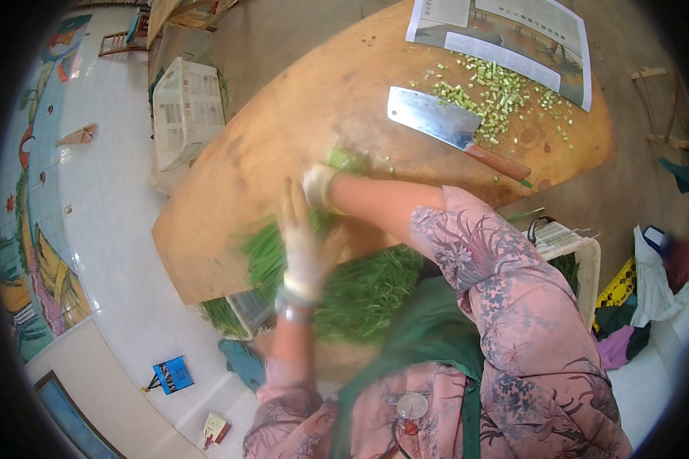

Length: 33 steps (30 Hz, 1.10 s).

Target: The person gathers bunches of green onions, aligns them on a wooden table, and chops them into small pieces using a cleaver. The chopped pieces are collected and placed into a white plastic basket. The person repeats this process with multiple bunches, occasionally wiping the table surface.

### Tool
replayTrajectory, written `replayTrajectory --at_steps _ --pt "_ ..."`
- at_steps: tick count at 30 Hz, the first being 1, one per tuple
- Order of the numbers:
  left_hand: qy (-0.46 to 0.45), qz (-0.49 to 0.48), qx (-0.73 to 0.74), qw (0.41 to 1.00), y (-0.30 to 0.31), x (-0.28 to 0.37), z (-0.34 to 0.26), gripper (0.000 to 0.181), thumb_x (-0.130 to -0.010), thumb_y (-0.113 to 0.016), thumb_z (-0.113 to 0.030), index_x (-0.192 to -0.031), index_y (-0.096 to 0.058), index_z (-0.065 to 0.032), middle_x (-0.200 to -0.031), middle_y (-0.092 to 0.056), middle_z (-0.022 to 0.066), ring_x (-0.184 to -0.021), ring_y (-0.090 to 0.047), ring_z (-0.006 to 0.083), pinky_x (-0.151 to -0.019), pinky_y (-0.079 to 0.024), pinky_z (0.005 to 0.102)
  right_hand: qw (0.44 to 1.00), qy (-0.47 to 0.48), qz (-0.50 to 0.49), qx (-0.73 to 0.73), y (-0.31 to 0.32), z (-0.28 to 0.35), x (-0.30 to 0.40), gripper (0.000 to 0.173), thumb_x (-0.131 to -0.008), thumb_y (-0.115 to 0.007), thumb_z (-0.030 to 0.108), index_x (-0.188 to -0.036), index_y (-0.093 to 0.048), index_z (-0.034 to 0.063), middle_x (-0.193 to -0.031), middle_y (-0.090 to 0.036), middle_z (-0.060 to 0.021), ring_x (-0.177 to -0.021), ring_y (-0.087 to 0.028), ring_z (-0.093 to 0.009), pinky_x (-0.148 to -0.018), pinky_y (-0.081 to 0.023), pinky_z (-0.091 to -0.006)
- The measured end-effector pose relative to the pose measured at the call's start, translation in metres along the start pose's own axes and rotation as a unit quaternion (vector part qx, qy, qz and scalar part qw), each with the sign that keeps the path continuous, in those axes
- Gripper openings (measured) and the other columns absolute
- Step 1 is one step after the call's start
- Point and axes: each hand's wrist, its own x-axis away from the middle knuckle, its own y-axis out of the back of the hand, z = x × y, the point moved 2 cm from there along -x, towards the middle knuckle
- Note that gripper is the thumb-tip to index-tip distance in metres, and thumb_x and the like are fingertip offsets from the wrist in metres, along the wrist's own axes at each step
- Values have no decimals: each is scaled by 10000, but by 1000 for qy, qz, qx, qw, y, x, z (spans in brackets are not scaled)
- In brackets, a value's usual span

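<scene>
My right hand [320,186], in a pale glove, is closed around a bunch of long chive-like greens. The bunch's light stem ends [344,159] point away from me over the wooden board. Blurred green leaves [264,249] fan out to the left, near the board's front edge. My left hand [304,244], also gloved and with a watch at the wrist, lies over the leafy part with its fingers extended. Blur hides whether it grips any leaves. More loose greens [373,287] lie below the board's edge, in front of my green apron.
On the wooden board [298,103], a cleaver [430,115] lies beside chopped stem pieces [496,94] and a newspaper [511,40]. White plastic crates stand at the far left [189,103] and near my right elbow [588,269]. Cloths [654,287] lie farther right.
</scene>
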Motion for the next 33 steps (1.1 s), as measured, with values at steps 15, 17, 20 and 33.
replayTrajectory --at_steps 15,17,20,33 --pt "84 138 -25 986 -55 -36 52 1323 -536 -960 -320 -1572 -191 -27 -1302 -581 197 -1165 -562 389 -1058 -403 479 587 -170 -363 -703 -30 -127 72 804 -922 -566 650 -1394 -537 0 -1263 -657 -200 -1176 -618 -285 -1045 -466 -384" --pt "96 133 -39 986 -57 -30 57 1287 -547 -955 -312 -1560 -218 -16 -1281 -588 209 -1173 -558 396 -1026 -449 451 601 -217 -296 -710 -17 -91 67 796 -940 -524 669 -1379 -551 5 -1271 -652 -203 -1170 -619 -284 -1029 -473 -382" --pt "171 191 -20 966 -59 -54 40 1220 -557 -951 -296 -1533 -274 -17 -1283 -577 208 -1178 -553 393 -1006 -473 446 797 -89 -406 -438 -71 -72 30 739 -974 -480 656 -1348 -587 27 -1283 -644 -212 -1152 -629 -290 -1005 -482 -380" --pt "128 98 7 987 -83 -36 68 724 -600 -890 -250 -1224 -586 -44 -1144 -574 207 -1060 -553 399 -928 -486 474 832 -157 -409 -341 -8 -46 93 517 -951 -549 365 -1384 -555 83 -1037 -672 -219 -998 -640 -338 -860 -519 -436"
